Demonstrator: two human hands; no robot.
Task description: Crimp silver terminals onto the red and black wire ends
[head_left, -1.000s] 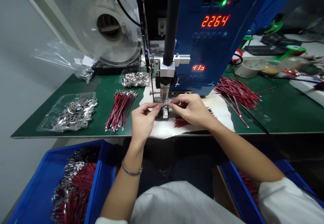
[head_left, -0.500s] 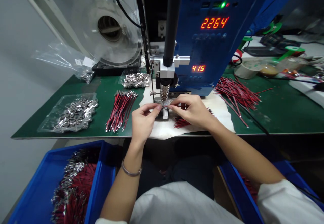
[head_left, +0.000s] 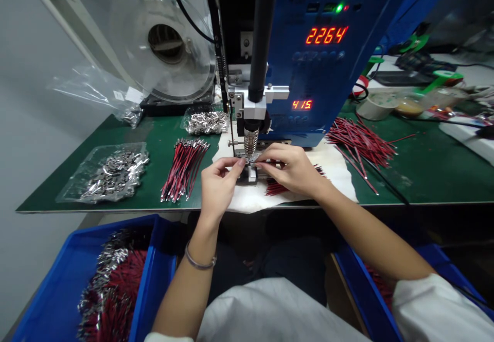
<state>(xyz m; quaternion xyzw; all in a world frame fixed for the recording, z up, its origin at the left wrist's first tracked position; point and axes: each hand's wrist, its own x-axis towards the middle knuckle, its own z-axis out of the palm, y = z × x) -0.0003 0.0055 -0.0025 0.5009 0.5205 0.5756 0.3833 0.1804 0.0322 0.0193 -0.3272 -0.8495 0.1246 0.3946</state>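
My left hand (head_left: 221, 183) is closed in a pinch at the left of a small metal fixture (head_left: 252, 173); what lies between its fingertips is too small to make out. From the other side, my right hand (head_left: 290, 168) pinches a thin wire, mostly hidden by the fingers, at the same spot. Just above the fingertips is the spring-wrapped tip (head_left: 250, 140) of a blue soldering machine (head_left: 309, 79). Below my right hand, a bundle of short red and black wires (head_left: 275, 187) rests on a white sheet (head_left: 247, 205).
Left on the green table (head_left: 116, 131) lie wires with metal ends (head_left: 184, 169), a tray of metal connectors (head_left: 116, 172) and a second connector tray (head_left: 206, 121). At right is a wire pile (head_left: 360, 141). A blue bin (head_left: 69, 259) of wired parts stands below left.
Both hands stay at the fixture, with only a very slight shift of the fingertips. The machine and the piles look the same.
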